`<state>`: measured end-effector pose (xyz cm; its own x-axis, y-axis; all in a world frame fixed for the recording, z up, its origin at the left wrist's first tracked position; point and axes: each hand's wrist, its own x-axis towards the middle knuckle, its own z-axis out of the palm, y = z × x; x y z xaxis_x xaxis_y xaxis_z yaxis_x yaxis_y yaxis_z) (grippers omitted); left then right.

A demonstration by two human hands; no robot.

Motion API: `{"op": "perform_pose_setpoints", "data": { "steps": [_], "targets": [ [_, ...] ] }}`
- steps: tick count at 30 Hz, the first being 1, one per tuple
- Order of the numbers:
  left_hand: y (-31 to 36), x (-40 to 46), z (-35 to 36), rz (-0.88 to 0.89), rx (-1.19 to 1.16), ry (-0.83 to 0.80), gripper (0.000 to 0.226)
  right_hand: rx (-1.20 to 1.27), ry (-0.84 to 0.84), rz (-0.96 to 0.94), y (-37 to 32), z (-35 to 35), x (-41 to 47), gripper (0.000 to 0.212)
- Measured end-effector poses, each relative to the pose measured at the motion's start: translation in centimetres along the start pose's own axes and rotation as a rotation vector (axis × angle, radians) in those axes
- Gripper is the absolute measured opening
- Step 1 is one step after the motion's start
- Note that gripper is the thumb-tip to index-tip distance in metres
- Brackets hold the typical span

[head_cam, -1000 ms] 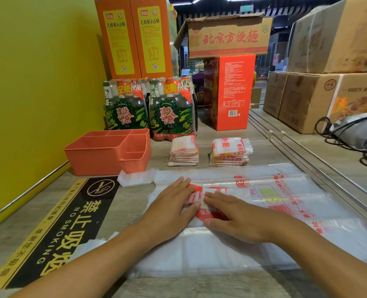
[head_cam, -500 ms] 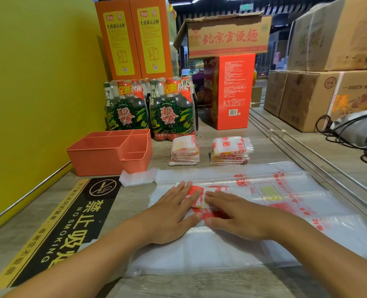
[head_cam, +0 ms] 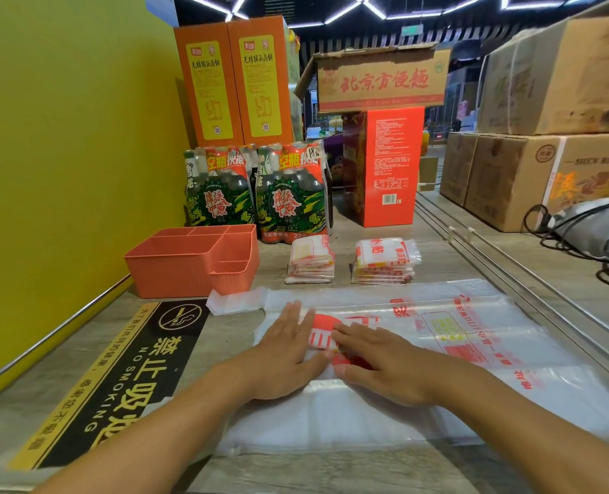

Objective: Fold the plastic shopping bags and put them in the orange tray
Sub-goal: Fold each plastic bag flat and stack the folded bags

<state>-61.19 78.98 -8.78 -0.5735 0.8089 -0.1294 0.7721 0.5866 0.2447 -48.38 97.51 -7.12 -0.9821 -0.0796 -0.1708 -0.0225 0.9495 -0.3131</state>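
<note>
A clear plastic shopping bag [head_cam: 449, 336] with red and yellow print lies flat on the wooden surface. My left hand [head_cam: 281, 354] and my right hand [head_cam: 381, 365] press flat on its left part, fingers straight, almost touching each other over a red printed patch. The orange tray [head_cam: 174, 265], with several compartments, stands at the left behind the bag and holds nothing visible. Two stacks of folded bags [head_cam: 311, 260] [head_cam: 385, 262] sit side by side between the tray and the flat bag's far edge.
A yellow wall runs along the left. A black no-smoking sign [head_cam: 124, 383] lies on the surface under my left forearm. Bottle packs [head_cam: 256, 194], orange and red cartons [head_cam: 388, 165] stand behind. Brown boxes [head_cam: 531, 172], a grey bag with cables [head_cam: 591, 226] sit right, beyond metal rails.
Both hands have slid slightly forward on the bag, staying flat and close together. The bag lies much as before.
</note>
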Motion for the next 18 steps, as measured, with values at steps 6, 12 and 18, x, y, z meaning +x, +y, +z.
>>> {"op": "perform_pose_setpoints", "data": {
  "steps": [6,12,18],
  "targets": [
    [-0.5,0.1,-0.4,-0.078,-0.341,0.265,0.079,-0.002,-0.012,0.014,-0.3,-0.3,-0.4,0.069],
    [0.9,1.3,-0.8,-0.179,-1.25,0.388,0.062,0.04,0.008,0.006,-0.6,-0.6,-0.7,0.069],
    [2.1,2.0,0.6,-0.225,-1.24,0.512,0.025,0.062,0.016,-0.013,-0.9,-0.4,0.0,0.069]
  ]
}}
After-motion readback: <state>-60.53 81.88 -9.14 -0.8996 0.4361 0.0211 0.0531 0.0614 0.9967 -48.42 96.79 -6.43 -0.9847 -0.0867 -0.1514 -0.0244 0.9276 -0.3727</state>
